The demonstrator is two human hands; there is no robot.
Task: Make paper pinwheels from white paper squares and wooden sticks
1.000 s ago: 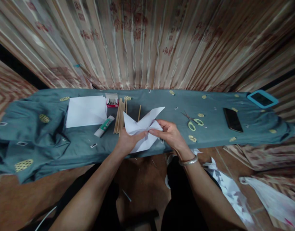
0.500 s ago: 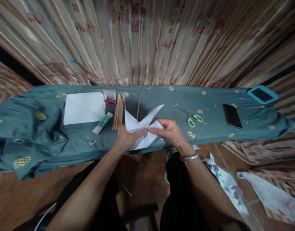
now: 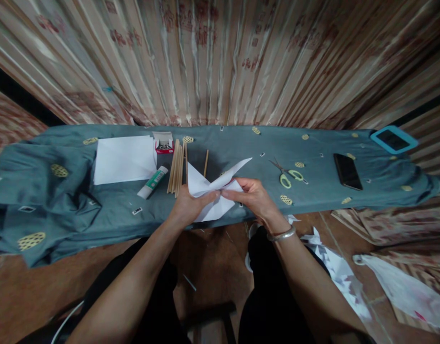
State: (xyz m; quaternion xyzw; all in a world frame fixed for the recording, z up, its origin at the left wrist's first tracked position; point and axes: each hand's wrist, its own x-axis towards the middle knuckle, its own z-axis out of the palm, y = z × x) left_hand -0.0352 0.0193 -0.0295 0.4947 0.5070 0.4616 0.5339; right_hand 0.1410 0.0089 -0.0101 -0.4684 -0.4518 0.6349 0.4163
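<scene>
Since a second ago the paper's (image 3: 211, 196) upper right flap had lifted and swung further right, now a long thin point over the cloth (image 3: 241, 145); both hands stayed at the near table edge. Left hand (image 3: 189, 206) fingers curled under the sheet, thumb and forefinger pressed together on the centre fold. Right hand (image 3: 253, 196) pinched the same centre from the other side, fingertips almost touching the left's, other fingers loosely bent, not spread. Paper was white, thin, creased into pointed flaps, held just above the cloth at the near edge, centre of the table. Cloth was teal, wrinkled, with yellow oval patches. Left of the hands: bundle of thin wooden sticks (image 3: 177, 166), one lone stick (image 3: 206, 164) beside it, a glue stick (image 3: 152, 182), a flat paper stack (image 3: 125, 158), a small red box (image 3: 164, 143). To the right: green-handled scissors (image 3: 288, 174), well apart a dark phone (image 3: 347, 171). Metal bangle (image 3: 281, 234) on the right wrist.
</scene>
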